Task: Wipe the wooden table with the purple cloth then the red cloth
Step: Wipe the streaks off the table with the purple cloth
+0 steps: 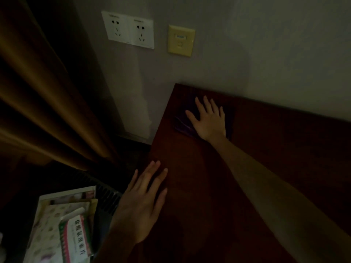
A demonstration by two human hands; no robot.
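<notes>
Purple cloth pinned flat at the far corner

My right hand (pixel 207 119) lies spread and straight-fingered on the purple cloth (pixel 183 124), up by the wall; the bare wooden table (pixel 209 186) runs back toward me. My left hand (pixel 144 198) rests flat at the near-left edge, gripping nothing.

The room is dim. A grey wall (pixel 247 44) carries a white double socket (pixel 128 29) and a yellowish data plate (pixel 181 39). Brown curtains (pixel 38 92) hang at left above a dark ribbed radiator (pixel 106 194).
</notes>
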